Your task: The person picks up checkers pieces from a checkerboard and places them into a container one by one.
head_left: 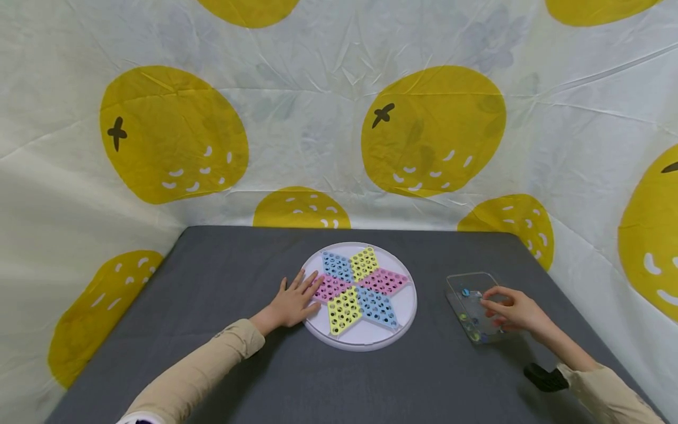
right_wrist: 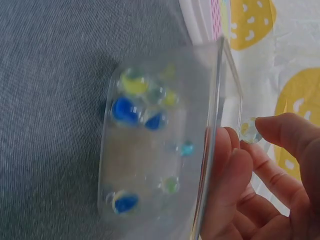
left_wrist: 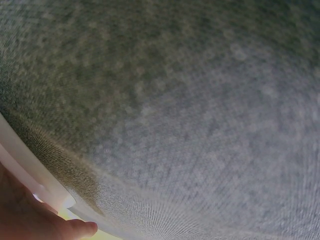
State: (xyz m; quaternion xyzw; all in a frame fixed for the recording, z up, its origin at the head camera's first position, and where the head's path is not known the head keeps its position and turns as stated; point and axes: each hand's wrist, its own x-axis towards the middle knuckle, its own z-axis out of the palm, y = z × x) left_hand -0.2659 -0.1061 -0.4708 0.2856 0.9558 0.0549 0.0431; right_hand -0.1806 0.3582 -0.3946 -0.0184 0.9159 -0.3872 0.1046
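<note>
My right hand (head_left: 516, 309) hovers at the clear plastic box (head_left: 477, 304) on the right. Between its thumb and index finger it pinches a clear marble (right_wrist: 249, 131) with a yellowish tint, above the rim in the right wrist view. Inside the box lie several glass marbles, among them a yellow marble (right_wrist: 134, 84) and a blue marble (right_wrist: 125, 110). My left hand (head_left: 292, 301), fingers spread and straight, rests on the left side of a round white Chinese checkers board (head_left: 405, 306). Its star has pink, yellow and blue points with rows of holes; the fingers partly cover the left pink point.
A dark grey cloth (head_left: 424, 377) covers the table under the board and box. Behind the table hangs a white curtain (head_left: 307, 141) printed with big yellow fruit. A black strap (head_left: 545, 377) sits at the right cuff.
</note>
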